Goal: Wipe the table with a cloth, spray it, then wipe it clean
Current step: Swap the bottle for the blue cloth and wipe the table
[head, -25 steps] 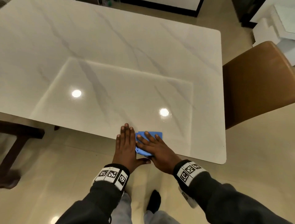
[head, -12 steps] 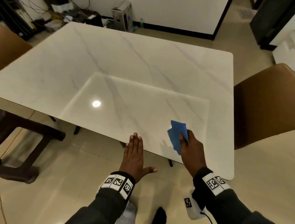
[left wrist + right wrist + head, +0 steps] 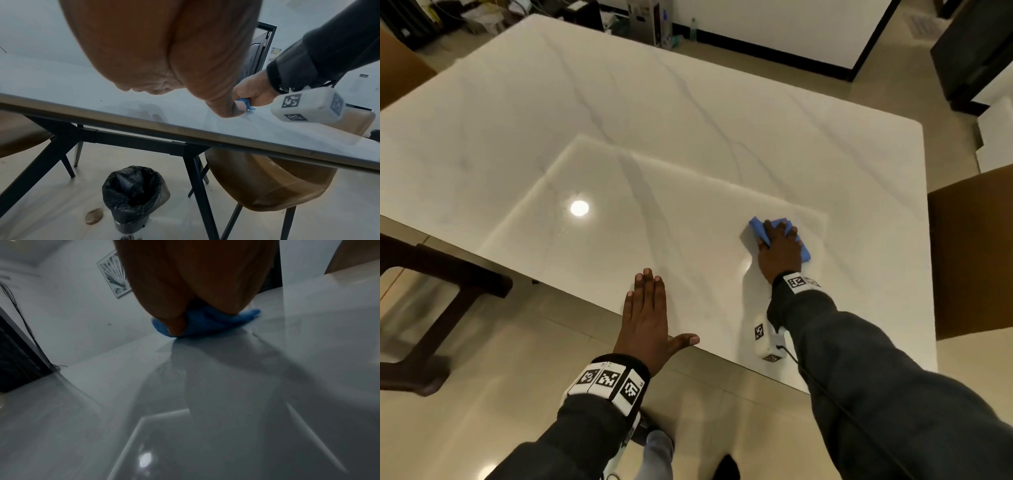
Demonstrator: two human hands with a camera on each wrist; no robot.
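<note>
The white marble table (image 3: 688, 120) fills the head view. A folded blue cloth (image 3: 804, 254) lies on its near right part. My right hand (image 3: 779, 251) rests on top of the cloth with fingers spread, pressing it onto the surface. In the right wrist view the cloth (image 3: 205, 324) bunches under my palm (image 3: 195, 280). My left hand (image 3: 649, 301) lies flat on the table's near edge, fingers straight and thumb out, holding nothing. The left wrist view shows that palm (image 3: 164, 56) from below, and beyond it the right hand (image 3: 252, 92) on the cloth (image 3: 244, 101).
A brown chair (image 3: 972, 257) stands at the table's right side, and dark wooden furniture (image 3: 441, 274) sits at the left. Under the table are a bin with a black bag (image 3: 133, 194) and a brown chair (image 3: 267, 186). Boxes and cables (image 3: 482, 13) clutter the far floor.
My right hand lifted the cloth from the near edge beside the left hand, carried it right and farther in, and now presses it down. The left hand stayed at the edge.
</note>
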